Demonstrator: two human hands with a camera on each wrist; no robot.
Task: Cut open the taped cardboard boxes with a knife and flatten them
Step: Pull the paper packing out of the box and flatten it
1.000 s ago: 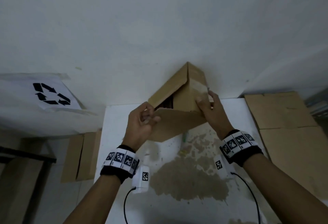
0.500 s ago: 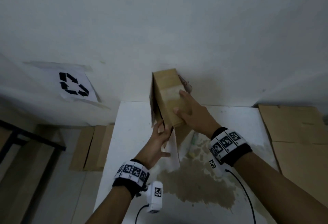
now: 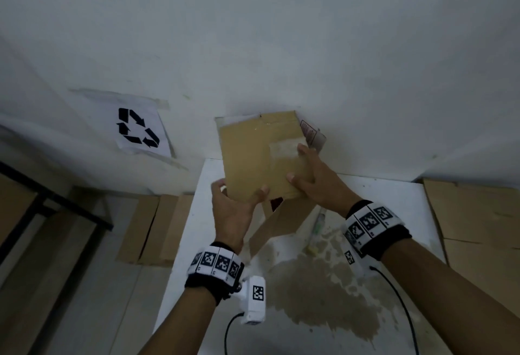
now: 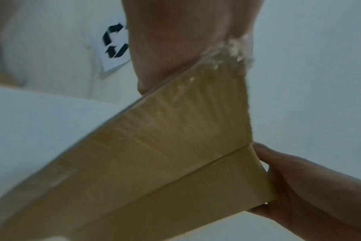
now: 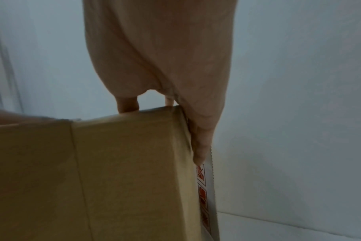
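A brown cardboard box (image 3: 253,155) is held up in the air above the far end of the white table (image 3: 202,242), its broad face turned toward me. My left hand (image 3: 236,200) grips its lower left corner, thumb on the front. My right hand (image 3: 309,177) grips the right side, thumb on the face and fingers round the back. A loose flap (image 3: 281,222) hangs below the box. Clear tape (image 4: 227,53) clings to the box edge (image 4: 175,130) in the left wrist view. In the right wrist view the box (image 5: 113,171) shows a printed tape strip (image 5: 203,195). A knife (image 3: 316,231) lies on the table.
Flat cardboard sheets (image 3: 478,219) lean at the right of the table, and more cardboard (image 3: 157,228) stands on the floor at the left. A paper recycling sign (image 3: 138,129) is taped to the wall. A brown worn patch (image 3: 318,292) marks the table top. A dark metal frame (image 3: 56,203) stands at far left.
The box has been turned from an edge-on wedge to its broad face toward me and lifted higher. My left hand moved from under the flap to the lower left corner.
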